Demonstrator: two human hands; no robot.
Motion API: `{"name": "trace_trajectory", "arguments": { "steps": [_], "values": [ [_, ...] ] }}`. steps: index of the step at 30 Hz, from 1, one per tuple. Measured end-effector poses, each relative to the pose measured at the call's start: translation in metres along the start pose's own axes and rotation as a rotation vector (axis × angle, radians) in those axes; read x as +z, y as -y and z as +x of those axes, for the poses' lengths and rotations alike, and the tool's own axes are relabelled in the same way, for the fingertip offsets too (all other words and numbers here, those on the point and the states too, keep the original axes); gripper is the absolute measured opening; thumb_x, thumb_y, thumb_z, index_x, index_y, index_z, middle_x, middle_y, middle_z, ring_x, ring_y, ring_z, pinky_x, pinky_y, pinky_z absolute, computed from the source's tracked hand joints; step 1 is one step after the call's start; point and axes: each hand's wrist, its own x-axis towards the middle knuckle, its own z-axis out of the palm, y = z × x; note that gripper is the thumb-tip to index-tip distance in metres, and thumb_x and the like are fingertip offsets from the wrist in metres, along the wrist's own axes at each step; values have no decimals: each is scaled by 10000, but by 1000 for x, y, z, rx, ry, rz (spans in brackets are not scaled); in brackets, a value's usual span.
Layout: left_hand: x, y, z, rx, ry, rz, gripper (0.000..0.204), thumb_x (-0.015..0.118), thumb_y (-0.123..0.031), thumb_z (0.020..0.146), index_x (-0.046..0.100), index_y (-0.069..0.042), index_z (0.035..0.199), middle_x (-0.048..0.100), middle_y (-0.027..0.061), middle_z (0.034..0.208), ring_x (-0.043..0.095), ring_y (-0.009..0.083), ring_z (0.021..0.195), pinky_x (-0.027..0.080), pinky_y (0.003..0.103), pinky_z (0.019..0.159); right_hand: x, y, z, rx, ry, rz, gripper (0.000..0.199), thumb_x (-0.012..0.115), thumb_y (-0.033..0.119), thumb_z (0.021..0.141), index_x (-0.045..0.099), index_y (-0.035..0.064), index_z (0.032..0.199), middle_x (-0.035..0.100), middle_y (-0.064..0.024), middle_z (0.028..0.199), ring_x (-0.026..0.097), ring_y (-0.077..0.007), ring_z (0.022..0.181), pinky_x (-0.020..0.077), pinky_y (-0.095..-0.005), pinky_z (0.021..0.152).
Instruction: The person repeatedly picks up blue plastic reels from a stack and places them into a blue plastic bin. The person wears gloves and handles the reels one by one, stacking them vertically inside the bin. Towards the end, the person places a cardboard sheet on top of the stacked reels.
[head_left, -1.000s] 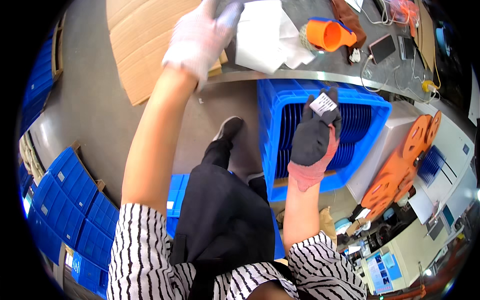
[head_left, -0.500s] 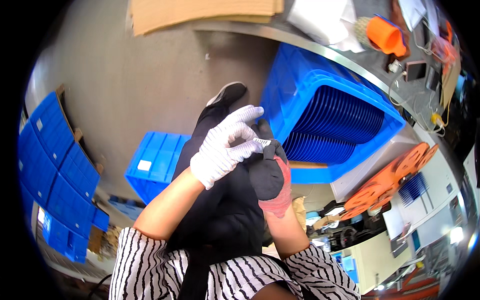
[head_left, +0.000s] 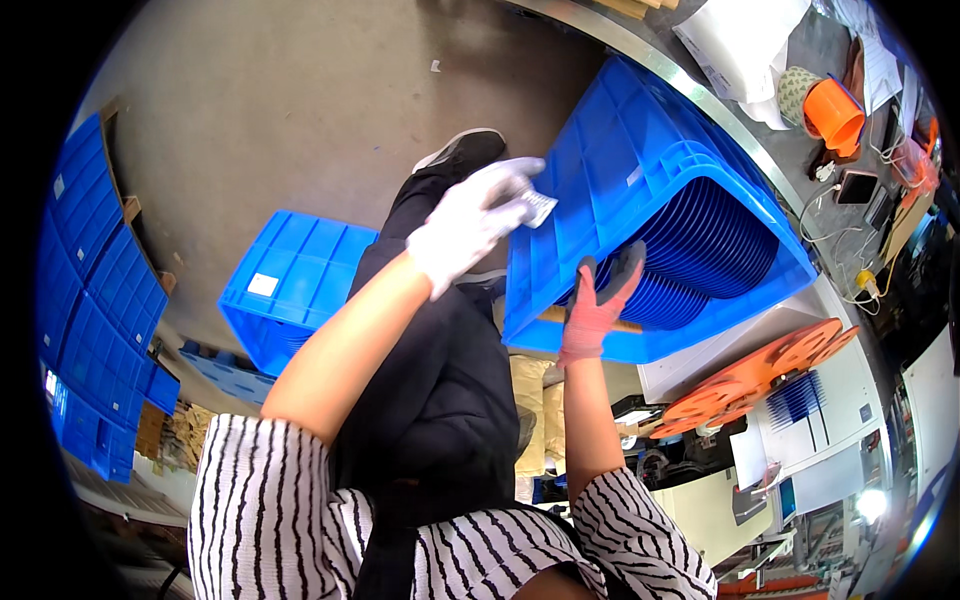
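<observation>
Against the blue crate (head_left: pixel 640 200), our left hand (head_left: pixel 465 225) pinches a small tag (head_left: pixel 537 208); our right hand (head_left: pixel 597 300), fingers spread, presses its rim.

Left hand (head_left: pixel 465 225) pinched shut; right hand (head_left: pixel 597 297) raised, fingers (head_left: pixel 628 268) spread.

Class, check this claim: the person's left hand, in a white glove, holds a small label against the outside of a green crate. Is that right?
Not quite. In the head view the crate is blue, not green. The rest stands: the white-gloved left hand holds a small label against its outside.
</observation>
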Motion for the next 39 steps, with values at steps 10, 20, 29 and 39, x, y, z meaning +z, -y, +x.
{"name": "trace_trajectory", "arguments": {
  "steps": [10,20,29,39],
  "values": [
    [55,95,163,96,290,-228,245,675,-203,881,672,-80,1093,683,54,1045,606,154,976,455,280,894,65,-74,17,-380,-377,-329,910,694,174,842,113,-32,1512,234,-238,1538,310,-348,1384,236,-458,1143],
    [76,92,180,150,248,-17,271,704,-232,838,702,-92,1070,641,98,1110,620,270,1033,481,342,897,61,-60,11,-242,-340,-546,1058,768,248,797,29,-73,1484,292,-305,1463,428,-428,1285,407,-486,1033],
    [76,76,177,100,201,208,305,693,-308,821,716,-105,1047,641,84,1096,610,262,1052,460,333,930,60,-78,11,-342,-317,-389,1051,779,213,777,66,-20,1514,193,-265,1537,256,-414,1400,221,-521,1134],
    [84,69,174,81,115,330,281,698,-162,779,716,-122,1056,658,103,1088,629,286,1009,489,350,900,61,-74,10,-244,-379,-400,1096,820,265,731,107,23,1527,252,-226,1538,340,-389,1374,326,-491,1104]
  ]
}}
